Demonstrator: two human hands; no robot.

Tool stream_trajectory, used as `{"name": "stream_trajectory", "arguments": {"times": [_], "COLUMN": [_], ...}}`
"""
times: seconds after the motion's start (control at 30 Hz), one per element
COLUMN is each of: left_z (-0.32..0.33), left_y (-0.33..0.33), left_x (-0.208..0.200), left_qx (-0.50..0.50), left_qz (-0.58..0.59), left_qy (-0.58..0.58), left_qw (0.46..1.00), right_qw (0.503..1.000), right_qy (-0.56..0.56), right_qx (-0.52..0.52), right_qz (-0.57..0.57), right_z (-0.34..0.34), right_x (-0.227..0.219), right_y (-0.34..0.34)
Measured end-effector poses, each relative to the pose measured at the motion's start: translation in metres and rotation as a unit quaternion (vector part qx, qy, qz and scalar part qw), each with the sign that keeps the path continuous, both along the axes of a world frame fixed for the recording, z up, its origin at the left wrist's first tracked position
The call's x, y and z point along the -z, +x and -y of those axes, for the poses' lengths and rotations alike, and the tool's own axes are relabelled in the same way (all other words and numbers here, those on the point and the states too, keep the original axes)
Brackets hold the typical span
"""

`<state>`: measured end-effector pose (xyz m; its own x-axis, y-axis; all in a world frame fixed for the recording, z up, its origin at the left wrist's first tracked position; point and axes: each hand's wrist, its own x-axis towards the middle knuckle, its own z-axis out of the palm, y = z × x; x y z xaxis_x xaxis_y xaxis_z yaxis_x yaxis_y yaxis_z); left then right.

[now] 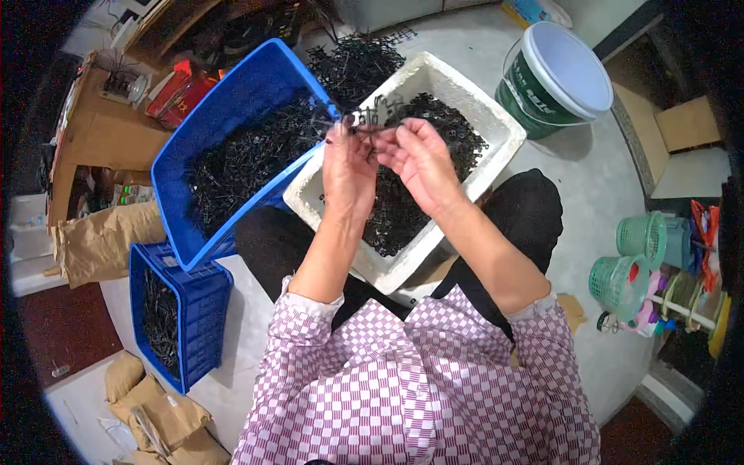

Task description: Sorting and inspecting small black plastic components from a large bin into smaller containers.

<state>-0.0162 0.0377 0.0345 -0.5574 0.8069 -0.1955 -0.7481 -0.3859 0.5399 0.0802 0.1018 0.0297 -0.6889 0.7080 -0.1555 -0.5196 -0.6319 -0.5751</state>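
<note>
We see two bare hands raised close together over the upper part of a white foam box. The left hand [350, 170] is curled palm upward, its fingertips gripping a black piece [370, 118]. The right hand [425, 167] meets it from the other side, thumb and fingers pinched on the same piece. The piece is between the hands, above the box; motion blurs it, so we cannot make out its exact shape, though it looks like a small toothed strip.

The foam box [505, 133] sits at a slant between the person's knees, and we find small black parts [394, 221] spread inside it. To its left, touching or nearly so, a blue bin [177, 174] stands tilted, with a heap of thin black parts [248, 159] inside. Below that bin we see a smaller blue crate [208, 318], also holding black parts. Beyond the foam box, a dark pile [356, 66] lies on the floor [465, 35].

At the upper right we note a green bucket [518, 108] with a white rim. Green baskets [618, 287] stand at the far right, and brown paper bags [174, 418] lie at the lower left. The person wears a checked shirt [364, 387].
</note>
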Motion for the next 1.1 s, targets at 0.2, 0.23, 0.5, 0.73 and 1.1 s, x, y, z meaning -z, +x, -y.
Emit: {"name": "stream_trajectory", "arguments": {"times": [0.2,0.23,0.5,0.73,1.1], "left_z": [0.01,0.011,0.022,0.017,-0.001], "left_y": [-0.022,-0.024,-0.028,-0.01,0.0], "left_x": [-0.005,-0.006,-0.006,-0.004,0.01], "left_qx": [-0.025,-0.029,0.054,0.104,0.081], "left_qz": [-0.024,-0.023,-0.064,-0.031,0.095], "left_qy": [0.039,0.04,0.009,-0.014,-0.032], "left_qw": [0.999,0.999,0.996,0.994,0.992], "right_qw": [0.988,0.981,0.943,0.902,0.982], "right_qy": [0.094,0.138,0.258,0.355,0.065], "right_qx": [-0.072,-0.072,-0.103,-0.066,-0.002], "right_qz": [0.098,0.112,0.183,0.238,0.178], "right_z": [0.01,0.009,-0.006,-0.013,-0.012], "right_x": [-0.003,-0.005,-0.026,-0.004,0.011], "right_y": [-0.002,-0.003,0.007,0.007,-0.008]}}
